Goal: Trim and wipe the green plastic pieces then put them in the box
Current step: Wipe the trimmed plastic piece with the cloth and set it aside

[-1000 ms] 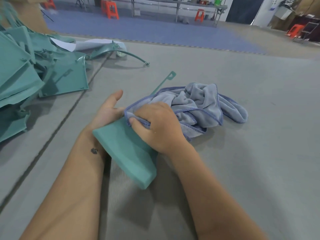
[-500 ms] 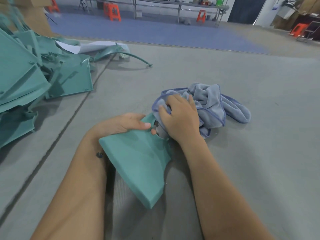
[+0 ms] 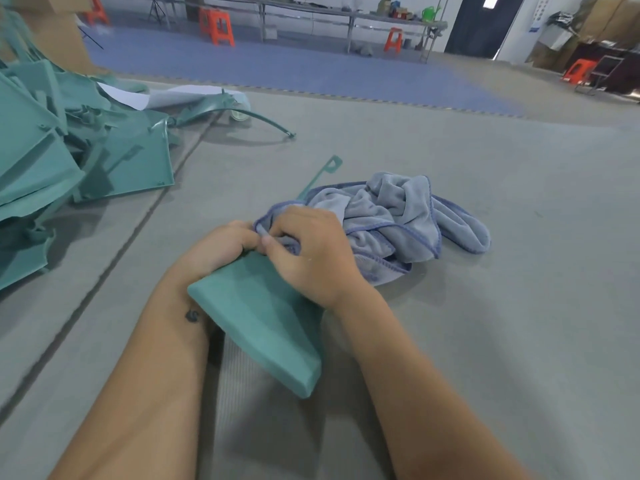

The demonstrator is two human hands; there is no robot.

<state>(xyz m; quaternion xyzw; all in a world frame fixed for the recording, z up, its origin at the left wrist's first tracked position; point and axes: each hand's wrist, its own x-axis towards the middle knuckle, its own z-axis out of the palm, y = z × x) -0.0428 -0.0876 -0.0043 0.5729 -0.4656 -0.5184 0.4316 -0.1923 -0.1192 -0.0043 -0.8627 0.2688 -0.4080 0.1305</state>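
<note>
A green plastic piece (image 3: 263, 320) with a wide flat body lies tilted over the grey mat in front of me. Its thin arm with a small loop (image 3: 330, 165) sticks out beyond the cloth. My left hand (image 3: 221, 247) grips the piece at its upper edge, fingers curled over it. My right hand (image 3: 311, 254) holds a bunched blue-grey cloth (image 3: 398, 216) against the top of the piece, thumb pinching a fold. Most of the cloth trails loose on the mat to the right.
A pile of green plastic pieces (image 3: 52, 157) fills the left side, with a long curved strip (image 3: 263, 121) and white paper (image 3: 187, 95) behind it. A cardboard box (image 3: 59, 32) stands at the far left. Orange stools (image 3: 216, 26) and benches are far behind.
My right hand with the cloth slid up along the piece from its middle to its top edge. My left hand's fingers closed over the upper edge. The thin arm shows again past the cloth.
</note>
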